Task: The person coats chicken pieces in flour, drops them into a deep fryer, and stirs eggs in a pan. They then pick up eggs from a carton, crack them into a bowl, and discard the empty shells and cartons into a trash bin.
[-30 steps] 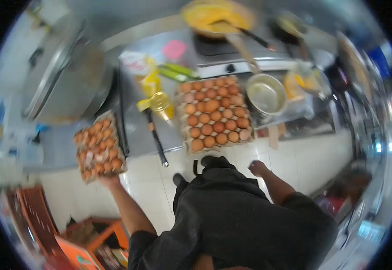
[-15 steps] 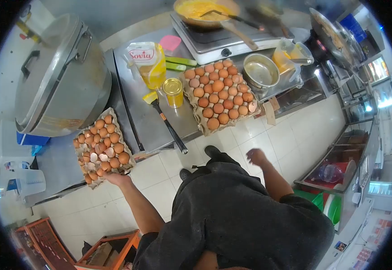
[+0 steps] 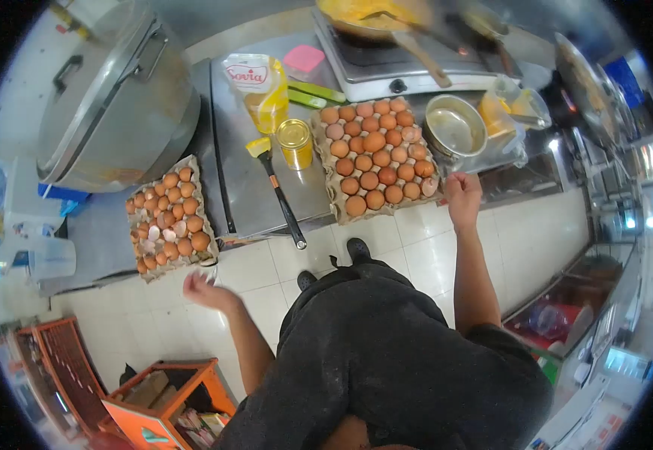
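My left hand (image 3: 212, 291) is just below the front edge of the smaller-looking left egg tray (image 3: 208, 201), apart from it; its fingers are somewhat blurred and look loosely spread. Brown eggs (image 3: 163, 255) and several broken eggshells (image 3: 169, 235) sit in that tray. My right hand (image 3: 463, 201) is closed beside the front right corner of the right egg tray (image 3: 339, 208), just below a metal saucepan (image 3: 455, 139). What its fingers hold, if anything, is hidden. Brown eggs (image 3: 374, 142) fill most of the right tray, with a cracked shell (image 3: 430, 185) near its corner.
Between the trays lie a spatula with a black handle (image 3: 285, 210), a yellow can (image 3: 295, 145) and a Sovia pouch (image 3: 257, 90). A large metal pot (image 3: 127, 112) stands left. Behind, a pan of yellow food (image 3: 368, 22) rests on a white stove (image 3: 424, 86). An orange shelf (image 3: 165, 397) stands lower left.
My left hand has come away from the left tray's lower edge. My right hand has moved forward to the right tray's corner. The view has shifted slightly.
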Available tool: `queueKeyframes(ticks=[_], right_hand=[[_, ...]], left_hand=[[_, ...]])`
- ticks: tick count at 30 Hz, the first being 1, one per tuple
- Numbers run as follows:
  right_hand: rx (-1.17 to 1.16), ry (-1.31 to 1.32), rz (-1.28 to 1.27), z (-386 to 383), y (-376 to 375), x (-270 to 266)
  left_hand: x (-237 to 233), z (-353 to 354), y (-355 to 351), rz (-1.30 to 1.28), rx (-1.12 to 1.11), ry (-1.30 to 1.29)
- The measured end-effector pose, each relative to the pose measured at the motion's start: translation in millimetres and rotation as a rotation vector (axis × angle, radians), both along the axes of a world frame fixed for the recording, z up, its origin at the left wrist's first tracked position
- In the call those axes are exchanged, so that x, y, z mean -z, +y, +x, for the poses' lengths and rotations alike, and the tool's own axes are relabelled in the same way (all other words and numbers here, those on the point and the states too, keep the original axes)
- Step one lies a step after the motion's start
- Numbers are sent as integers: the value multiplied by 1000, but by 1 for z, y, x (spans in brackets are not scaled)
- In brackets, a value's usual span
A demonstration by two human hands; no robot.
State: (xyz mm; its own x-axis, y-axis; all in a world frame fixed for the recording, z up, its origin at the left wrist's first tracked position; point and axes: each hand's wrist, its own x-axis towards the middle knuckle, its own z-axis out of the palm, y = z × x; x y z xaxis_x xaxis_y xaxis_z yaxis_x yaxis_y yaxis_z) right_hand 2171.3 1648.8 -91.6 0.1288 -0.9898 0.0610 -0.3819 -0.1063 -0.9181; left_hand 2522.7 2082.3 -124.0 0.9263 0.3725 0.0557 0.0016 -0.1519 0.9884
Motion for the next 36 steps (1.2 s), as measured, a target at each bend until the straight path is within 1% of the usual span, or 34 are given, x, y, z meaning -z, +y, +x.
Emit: queueKeyframes(ticks=[1, 3, 4, 6, 8, 9, 10, 11, 12, 13, 14, 16, 17, 18, 19, 20, 21, 23, 24, 25, 26, 27, 28, 29, 31, 33, 35, 36], right_hand=[[-36, 34, -62, 5, -3, 3], [-109, 45, -84, 25, -6, -1], [-142, 68, -116, 34, -4, -8], [-271, 12, -187, 68, -9, -28], [-355, 74, -263, 101, -22, -29], [-386, 202, -289, 116, -29, -29], [-418, 329, -318, 128, -32, -30], [-412, 321, -326, 137, -30, -40], [-524, 365, -283, 143, -26, -54], [-637, 411, -237, 147, -24, -62], [-630, 409, -237, 151, -21, -56], [-536, 502, -324, 155, -19, -35], [-541, 503, -321, 152, -21, -35], [-447, 451, -327, 149, -25, -35], [-359, 399, -332, 145, -28, -34], [-340, 472, -429, 140, -43, -20], [-327, 539, -528, 130, -63, -5], [-584, 1035, -608, 114, -90, 6], [-553, 695, -501, 112, -80, -23], [-586, 623, -489, 111, -81, -24], [-520, 607, -405, 113, -85, -16], [-510, 671, -425, 112, -91, -7], [-528, 671, -431, 112, -91, -7], [-536, 680, -435, 111, -92, -11], [-513, 788, -239, 114, -100, -7], [-553, 777, -267, 110, -108, 3], [-575, 778, -280, 113, -108, 3], [-523, 742, -312, 114, -101, -7]], left_hand=[[-12, -11, -30, -74, 150, -60], [-22, -23, -87, -153, 543, -149], [-27, -24, -118, -58, 689, -176], [-54, -32, -182, 64, 855, -142], [-42, -24, -232, 41, 907, -85], [-31, -21, -248, 40, 914, -93], [-22, -17, -263, 156, 903, -162], [-19, -14, -274, 272, 888, -233], [-23, -16, -279, 271, 892, -244], [-24, -21, -283, 303, 850, -241], [-25, -26, -283, 337, 810, -233], [-21, -36, -277, 334, 784, -200], [-18, -41, -272, 331, 750, -165], [-23, -50, -264, 336, 741, -158], [-27, -60, -253, 289, 776, -109], [-29, -70, -244, 242, 802, -59], [-25, -79, -236, 251, 770, -48], [-16, -94, -213, 57, 855, -43], [-17, -99, -204, 84, 853, -36], [-17, -103, -198, 111, 847, -29], [-17, -107, -192, 110, 803, -22], [-17, -108, -184, 105, 766, -12], [-19, -107, -173, 120, 704, -20], [-20, -106, -165, 79, 633, 10], [-10, -103, -147, 32, 532, 47], [10, -87, -113, -234, 311, 84], [5, -69, -82, -278, 86, 202], [11, -53, -62, -347, 10, 200]])
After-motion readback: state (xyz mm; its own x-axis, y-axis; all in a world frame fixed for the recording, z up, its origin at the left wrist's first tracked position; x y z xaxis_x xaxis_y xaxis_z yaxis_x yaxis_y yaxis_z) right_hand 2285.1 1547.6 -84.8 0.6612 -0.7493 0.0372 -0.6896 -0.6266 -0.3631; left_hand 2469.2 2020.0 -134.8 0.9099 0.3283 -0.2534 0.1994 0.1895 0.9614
